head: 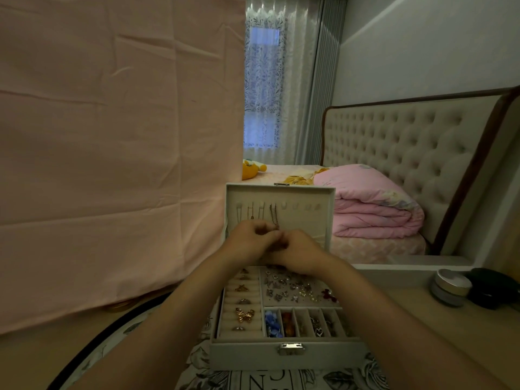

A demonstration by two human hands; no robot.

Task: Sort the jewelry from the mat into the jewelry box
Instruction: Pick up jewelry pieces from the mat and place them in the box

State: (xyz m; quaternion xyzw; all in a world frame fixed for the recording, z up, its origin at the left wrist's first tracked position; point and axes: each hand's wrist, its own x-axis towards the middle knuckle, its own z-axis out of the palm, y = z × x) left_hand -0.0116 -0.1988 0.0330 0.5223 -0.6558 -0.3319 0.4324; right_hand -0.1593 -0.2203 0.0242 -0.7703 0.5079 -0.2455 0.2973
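Observation:
A grey jewelry box (pixel 247 353) stands open on a flower-printed mat (pixel 202 375). Its upright lid (pixel 306 218) carries hooks with several hanging chains. A reddish necklace (pixel 274 218) hangs from a middle hook down to my fingers. My left hand (pixel 250 243) and my right hand (pixel 295 256) meet in front of the lid, fingertips pinching the lower end of that necklace. The tray below holds rings, a gold butterfly ring (pixel 244 315), small earrings and beads in narrow compartments.
A pink cloth (pixel 112 150) hangs on the left. A round tin (pixel 450 287) and a black case (pixel 492 288) sit on the right of the tabletop. Behind is a bed with a folded pink blanket (pixel 374 206) and a tufted headboard.

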